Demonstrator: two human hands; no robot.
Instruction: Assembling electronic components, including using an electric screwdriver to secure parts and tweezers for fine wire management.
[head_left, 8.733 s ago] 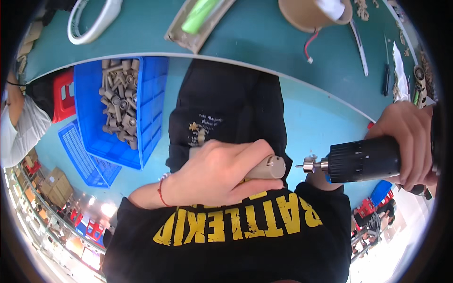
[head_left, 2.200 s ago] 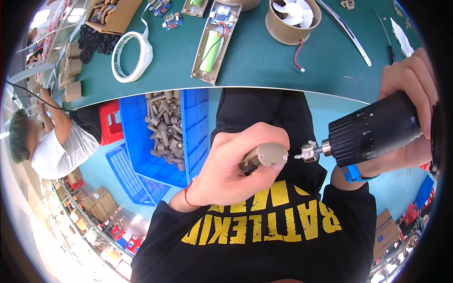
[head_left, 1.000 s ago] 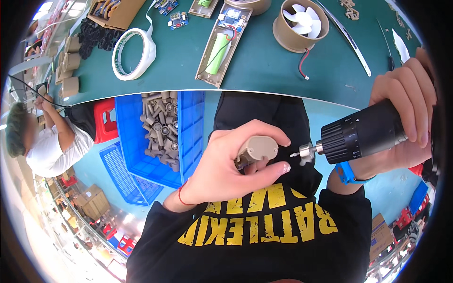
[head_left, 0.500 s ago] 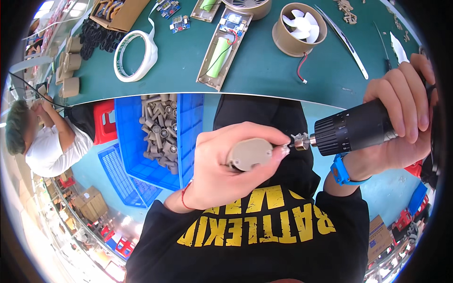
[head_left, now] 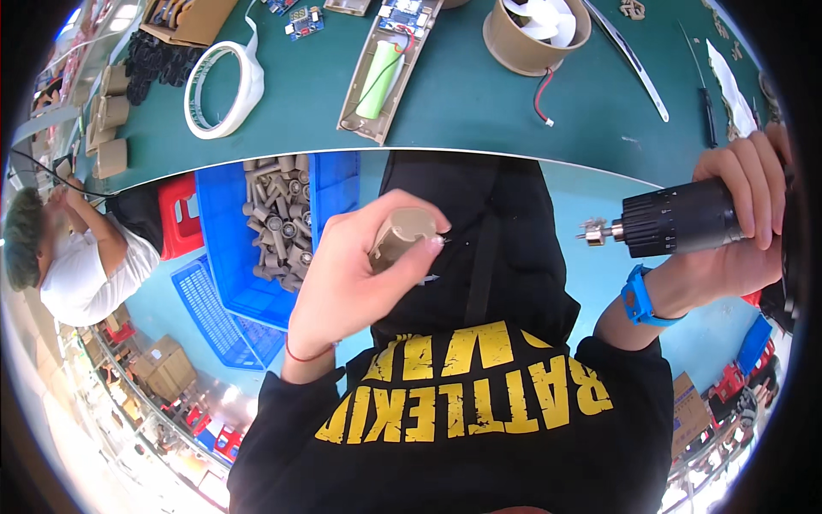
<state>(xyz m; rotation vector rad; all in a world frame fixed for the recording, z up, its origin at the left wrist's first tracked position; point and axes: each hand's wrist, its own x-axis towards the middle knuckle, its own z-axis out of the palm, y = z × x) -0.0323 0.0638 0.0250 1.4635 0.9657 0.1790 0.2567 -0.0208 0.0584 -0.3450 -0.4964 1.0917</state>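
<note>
My left hand [head_left: 338, 278] is wrapped round a tan plastic cylindrical part [head_left: 406, 228], its end facing up, above my lap. Something small and shiny shows at the thumb tip, too small to make out. Out at the right, my right hand [head_left: 747, 201] grips a black electric screwdriver [head_left: 681, 220] lying level, its tip toward the left. A cluster of small silver screws [head_left: 592, 231] clings round the bit. The screwdriver and the tan part are well apart.
The green table [head_left: 462, 116] carries a tape roll [head_left: 224, 90], a tan housing with a green battery [head_left: 377, 77], a fan housing [head_left: 535, 47] and tweezers [head_left: 629, 60]. Below its edge, a blue crate [head_left: 334, 193] holds tan parts. A person [head_left: 94, 265] sits at the left.
The screwdriver has drawn back to the right, away from the tan part. My left hand has moved left and tipped the part. The view has shifted slightly.
</note>
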